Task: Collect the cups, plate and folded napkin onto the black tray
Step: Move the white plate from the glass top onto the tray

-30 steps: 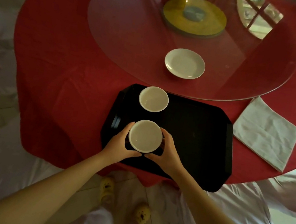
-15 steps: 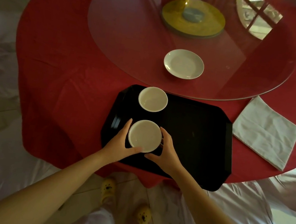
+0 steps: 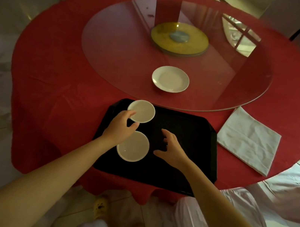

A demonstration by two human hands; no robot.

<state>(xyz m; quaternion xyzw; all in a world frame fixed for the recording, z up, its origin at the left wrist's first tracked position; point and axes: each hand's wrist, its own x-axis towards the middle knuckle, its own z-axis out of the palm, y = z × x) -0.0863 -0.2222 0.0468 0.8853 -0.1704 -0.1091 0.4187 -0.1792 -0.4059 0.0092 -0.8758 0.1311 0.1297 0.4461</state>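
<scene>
A black tray (image 3: 193,132) lies at the near edge of the red table. Two white cups stand on its left side: a near cup (image 3: 134,148) and a far cup (image 3: 143,110). My left hand (image 3: 121,129) hovers between them with fingers apart, its fingertips at the far cup's near rim and its wrist over the near cup's left edge. My right hand (image 3: 172,147) is open above the tray, just right of the near cup, holding nothing. A white plate (image 3: 170,79) rests on the glass turntable. The folded white napkin (image 3: 248,142) lies right of the tray.
A round glass turntable (image 3: 228,82) covers the table's middle, with a yellow disc (image 3: 178,39) at its centre. The red tablecloth (image 3: 52,78) hangs over the table's edge. White-covered chairs stand around, one (image 3: 227,214) close at the near right.
Both hands have let go of the near cup, which now stands on the tray. My left hand moved forward to the far cup; my right hand drew off to the right.
</scene>
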